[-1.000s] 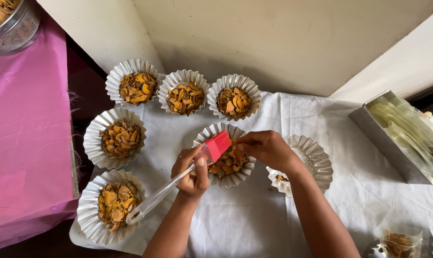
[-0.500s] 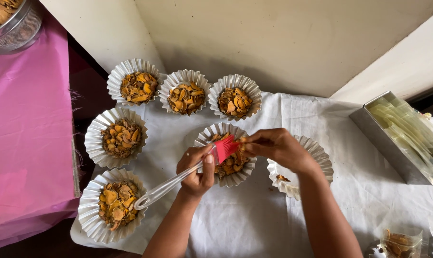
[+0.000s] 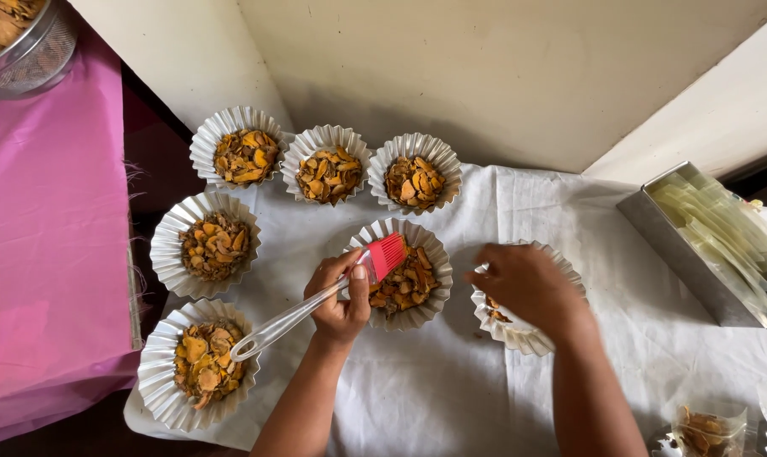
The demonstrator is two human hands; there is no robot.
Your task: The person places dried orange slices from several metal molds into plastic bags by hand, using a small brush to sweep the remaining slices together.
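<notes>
Left hand (image 3: 339, 296), fingers closed around a clear-handled brush (image 3: 316, 300), holds it tilted, the handle's loop end pointing toward 8 o'clock and the red bristles (image 3: 387, 256) toward 2 o'clock, resting over the near-left rim of the centre foil cup (image 3: 406, 272), which carries orange-brown dried slices. Right hand (image 3: 525, 286), at 3 o'clock from that cup, lies palm down with fingers loosely curled over a nearly empty foil cup (image 3: 519, 320); it covers most of the cup, and whether it pinches anything cannot be told. Both cups stand on a white cloth (image 3: 451, 389) spread over the bench. At 8 o'clock from the left hand stands a filled cup (image 3: 195, 364), with another (image 3: 206, 245) at 10 o'clock. Farther off, three filled cups (image 3: 328, 173) sit in a row along the wall. A metal tray (image 3: 696, 245) of pale strips lies at 2 o'clock, a pink cloth (image 3: 49, 211) at 9 o'clock.
</notes>
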